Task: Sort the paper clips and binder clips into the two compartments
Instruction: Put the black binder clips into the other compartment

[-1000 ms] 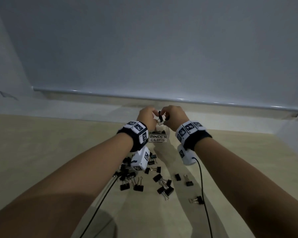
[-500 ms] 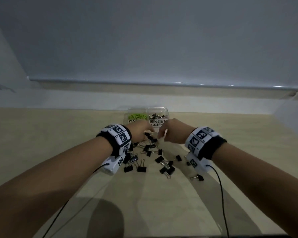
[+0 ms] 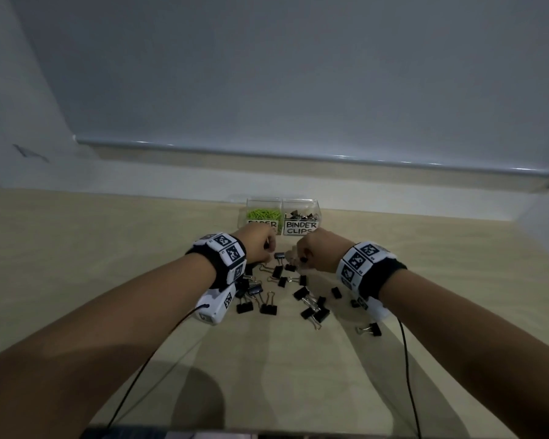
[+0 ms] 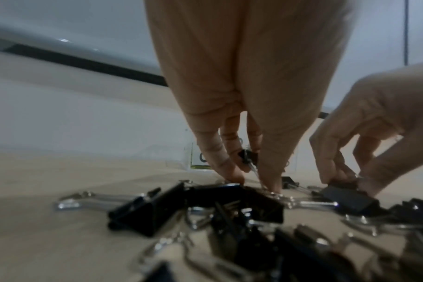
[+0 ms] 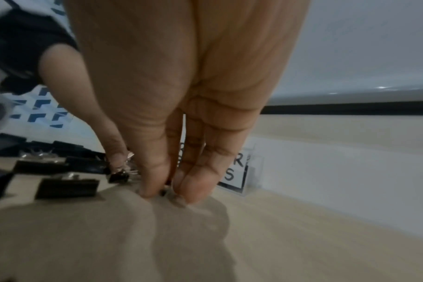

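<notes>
Both hands work the far edge of the scattered binder clips [image 3: 268,307] on the pale wood-grain table [image 3: 108,280], just in front of the 2 clear compartments [image 3: 301,217]. The left hand [image 3: 256,247] pinches a small clip [image 4: 249,156], its wire handle hanging down. The right hand [image 3: 317,253] closes its fingertips [image 5: 155,188] on another clip (mostly hidden). The compartment labelled for binder clips lies ahead, nearer the right hand. The clips are black folded steel with glossy wire loops.
</notes>
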`<state>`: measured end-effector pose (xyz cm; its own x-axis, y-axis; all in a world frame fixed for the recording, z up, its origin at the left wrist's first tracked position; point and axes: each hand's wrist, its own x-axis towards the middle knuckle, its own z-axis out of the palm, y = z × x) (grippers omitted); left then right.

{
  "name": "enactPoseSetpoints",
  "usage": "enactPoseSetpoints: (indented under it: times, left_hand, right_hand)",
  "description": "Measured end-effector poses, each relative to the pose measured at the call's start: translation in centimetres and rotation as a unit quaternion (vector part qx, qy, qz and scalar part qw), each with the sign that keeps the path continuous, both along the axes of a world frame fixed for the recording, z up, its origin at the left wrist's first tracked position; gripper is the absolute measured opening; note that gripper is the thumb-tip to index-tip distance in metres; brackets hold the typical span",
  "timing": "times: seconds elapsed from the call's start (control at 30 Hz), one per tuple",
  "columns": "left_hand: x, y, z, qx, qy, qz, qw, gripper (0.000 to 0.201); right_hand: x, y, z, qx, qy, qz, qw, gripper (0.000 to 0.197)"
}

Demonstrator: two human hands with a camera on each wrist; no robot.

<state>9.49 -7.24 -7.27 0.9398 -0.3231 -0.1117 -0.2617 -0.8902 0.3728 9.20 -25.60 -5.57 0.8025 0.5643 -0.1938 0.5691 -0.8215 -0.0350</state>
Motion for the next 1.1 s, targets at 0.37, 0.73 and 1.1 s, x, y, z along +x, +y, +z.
enactPoseSetpoints:
  times: [0.37, 0.73, 1.1]
  left_hand:
    - [-0.5, -0.9, 0.2, 0.097, 0.006, -0.115, 0.989, 0.044]
    - [-0.6, -0.3, 0.3, 0.049, 0.002, -0.068, 0.996, 0.014]
    - [0.4, -0.3, 2.0, 0.004, 0.035, -0.032, 0.999, 0.012]
  right_hand:
    - [-2.7, -0.4, 0.7, 0.11, 0.051, -0.006, 0.993, 0.018]
    - [-2.9, 0.1, -0.5, 0.071, 0.032, 0.026, 0.997, 0.021]
    - [4.7, -0.8, 5.6, 0.231, -0.054, -0.104, 0.966, 0.011]
